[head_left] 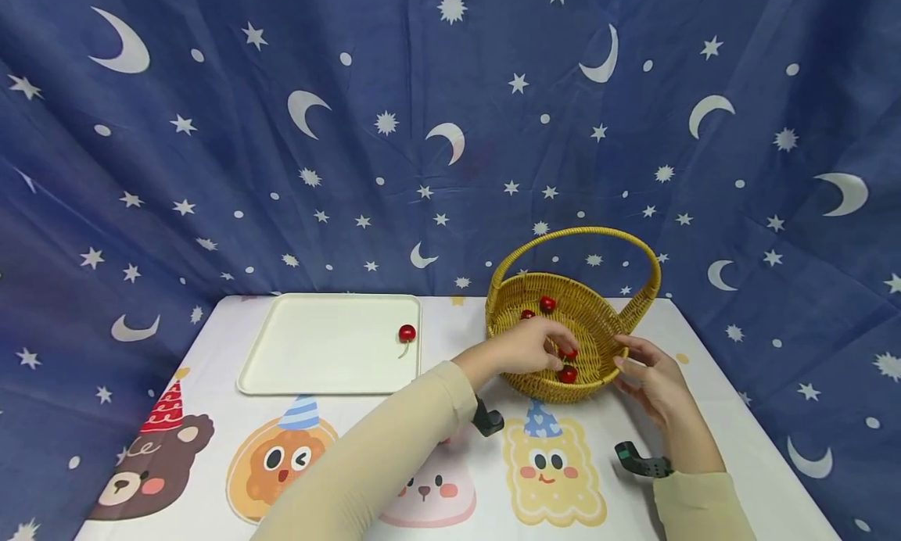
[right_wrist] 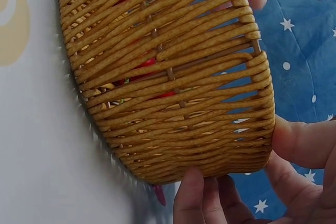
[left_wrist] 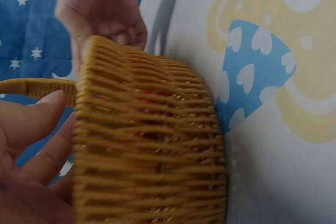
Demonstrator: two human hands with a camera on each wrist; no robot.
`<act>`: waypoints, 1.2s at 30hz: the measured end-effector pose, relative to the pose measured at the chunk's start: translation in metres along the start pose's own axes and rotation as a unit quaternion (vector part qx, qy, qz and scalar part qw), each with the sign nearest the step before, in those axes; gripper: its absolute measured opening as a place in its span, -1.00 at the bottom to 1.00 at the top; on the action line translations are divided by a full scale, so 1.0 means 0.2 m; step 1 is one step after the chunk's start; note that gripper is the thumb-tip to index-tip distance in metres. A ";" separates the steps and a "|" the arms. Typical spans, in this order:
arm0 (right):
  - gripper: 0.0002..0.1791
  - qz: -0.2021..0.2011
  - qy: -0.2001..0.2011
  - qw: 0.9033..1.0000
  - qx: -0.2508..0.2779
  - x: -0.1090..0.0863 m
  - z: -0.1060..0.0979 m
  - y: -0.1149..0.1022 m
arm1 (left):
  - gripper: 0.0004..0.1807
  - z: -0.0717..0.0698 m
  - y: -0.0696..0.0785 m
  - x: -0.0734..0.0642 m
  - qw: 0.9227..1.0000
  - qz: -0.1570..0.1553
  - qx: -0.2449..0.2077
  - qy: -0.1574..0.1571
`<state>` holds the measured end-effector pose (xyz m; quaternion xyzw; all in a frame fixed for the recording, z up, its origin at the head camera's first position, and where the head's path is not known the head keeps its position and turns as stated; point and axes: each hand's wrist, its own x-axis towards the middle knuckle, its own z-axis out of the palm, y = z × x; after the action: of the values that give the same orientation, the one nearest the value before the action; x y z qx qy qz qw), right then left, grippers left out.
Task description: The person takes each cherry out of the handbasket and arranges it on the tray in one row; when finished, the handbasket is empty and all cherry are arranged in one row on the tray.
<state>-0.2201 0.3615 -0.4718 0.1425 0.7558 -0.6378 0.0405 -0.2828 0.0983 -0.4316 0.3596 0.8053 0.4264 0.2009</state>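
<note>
A yellow-brown wicker basket [head_left: 524, 384] with a tall hooped handle sits at the back right of the table. Several red cherries lie inside it, among them one cherry [head_left: 547, 304] by the far wall and another cherry [head_left: 567, 375] near the front. My left hand [head_left: 531, 345] reaches over the left rim into the basket, thumb and fingers parted right by a cherry. In the left wrist view the basket wall covers part of the fingers. My right hand [head_left: 655, 381] grips the basket's right side, its thumb [right_wrist: 296, 137] at the rim and fingers [right_wrist: 189, 198] against the outer wall.
A white tray [head_left: 324, 345] lies at the back left, with one stemmed cherry [head_left: 407, 334] near its right side. The white tablecloth [head_left: 633, 498] carries cartoon prints. A blue curtain [head_left: 380, 150] with moons and stars hangs behind and beside the table.
</note>
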 end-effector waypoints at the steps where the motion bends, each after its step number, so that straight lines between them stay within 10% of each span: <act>1: -0.43 -0.001 0.000 1.000 -0.001 0.00 0.00 0.00 | -0.59 0.01 0.00 0.02 1.000 -0.002 0.010 -0.003; 14: -0.46 -0.001 -0.006 1.000 0.004 0.01 -0.01 -0.01 | -0.40 0.07 -0.02 0.13 0.994 -0.072 0.074 -0.026; 36: -0.44 -0.007 -0.010 1.000 -0.007 0.00 -0.01 0.00 | -0.56 0.11 -0.07 0.20 0.976 -0.062 0.181 -0.107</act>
<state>-0.2194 0.3635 -0.4716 0.1308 0.7607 -0.6343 0.0445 -0.3009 0.1356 -0.4558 0.3829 0.8635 0.2196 0.2439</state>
